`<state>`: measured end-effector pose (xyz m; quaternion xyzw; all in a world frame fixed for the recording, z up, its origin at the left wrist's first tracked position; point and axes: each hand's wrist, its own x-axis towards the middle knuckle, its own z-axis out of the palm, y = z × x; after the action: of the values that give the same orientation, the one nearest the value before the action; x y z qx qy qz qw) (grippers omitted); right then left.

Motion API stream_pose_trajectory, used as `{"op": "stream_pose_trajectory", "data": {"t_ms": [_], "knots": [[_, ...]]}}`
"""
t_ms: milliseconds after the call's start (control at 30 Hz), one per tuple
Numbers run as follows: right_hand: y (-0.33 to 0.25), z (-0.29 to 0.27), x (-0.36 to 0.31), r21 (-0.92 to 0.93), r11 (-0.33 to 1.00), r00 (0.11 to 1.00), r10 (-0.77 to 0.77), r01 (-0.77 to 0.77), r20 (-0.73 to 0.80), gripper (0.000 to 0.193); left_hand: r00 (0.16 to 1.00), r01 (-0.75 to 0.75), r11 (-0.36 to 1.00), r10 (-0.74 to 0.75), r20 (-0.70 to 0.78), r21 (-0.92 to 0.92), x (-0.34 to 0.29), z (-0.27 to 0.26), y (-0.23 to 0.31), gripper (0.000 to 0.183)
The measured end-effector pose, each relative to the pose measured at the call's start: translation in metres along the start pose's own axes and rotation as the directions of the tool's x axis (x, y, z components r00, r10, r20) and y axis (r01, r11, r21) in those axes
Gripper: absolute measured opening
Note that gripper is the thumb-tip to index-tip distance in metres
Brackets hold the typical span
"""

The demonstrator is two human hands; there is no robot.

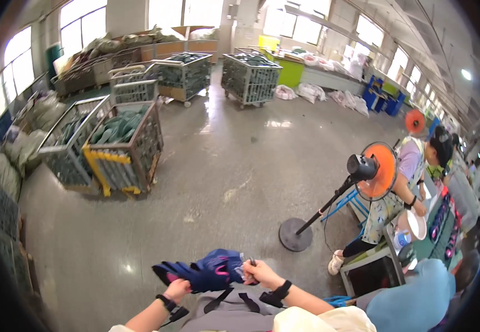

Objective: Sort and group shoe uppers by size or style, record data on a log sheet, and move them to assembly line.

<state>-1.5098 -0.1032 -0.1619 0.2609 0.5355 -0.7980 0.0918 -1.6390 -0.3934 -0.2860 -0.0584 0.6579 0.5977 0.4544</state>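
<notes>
A bundle of navy fabric-like pieces with pink marks (213, 272) stretches between my hands in front of my body. My left hand (178, 290) is closed on its left end, where several layered edges fan out. At the right end, beside a whitish, clear-looking patch, my right hand (261, 273) is closed. A small dark thing shows at its fingers, too small to name. Both wrists carry black bands. Grey cloth (231, 305) with black straps covers my front below the bundle.
A standing orange fan (377, 171) on a round base (296, 234) is ahead right. Beyond it a person (403, 182) works at a table holding a white bucket (412, 226). Wheeled cage carts (123, 146) stand left and farther back (251, 77). A blue-clad person (411, 296) is close right.
</notes>
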Motion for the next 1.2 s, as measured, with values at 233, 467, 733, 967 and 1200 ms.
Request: {"op": "stream_pose_trajectory", "data": {"t_ms": [233, 467, 733, 967, 1200], "knots": [[-0.106, -0.163, 0.105, 0.05, 0.997, 0.924, -0.041, 0.065, -0.381, 0.026, 0.952, 0.003, 0.971, -0.076, 0.296, 0.237, 0.214, 0.155, 0.184, 0.009], [-0.244, -0.283, 0.256, -0.079, 0.991, 0.888, -0.129, 0.105, -0.441, 0.023, 0.895, 0.086, 0.985, -0.142, 0.422, 0.149, 0.403, 0.198, 0.3, 0.008], [-0.344, -0.44, 0.427, -0.572, 0.82, 0.84, -0.315, 0.007, -0.442, 0.037, 0.992, 0.021, 1.0, -0.021, 0.121, -0.001, 0.507, 0.324, 0.492, 0.018], [-0.337, -0.636, 0.536, -0.754, 0.574, 0.842, -0.193, -0.319, -0.503, 0.031, 0.832, 0.099, 0.833, -0.37, 0.414, 0.545, 0.762, 0.452, 0.552, 0.019], [-0.41, -0.788, 0.496, -0.43, 0.697, 0.678, 0.109, -0.573, -0.727, 0.029, 0.785, 0.266, 0.69, -0.561, 0.264, 0.674, 0.88, 0.686, 0.658, 0.009]]}}
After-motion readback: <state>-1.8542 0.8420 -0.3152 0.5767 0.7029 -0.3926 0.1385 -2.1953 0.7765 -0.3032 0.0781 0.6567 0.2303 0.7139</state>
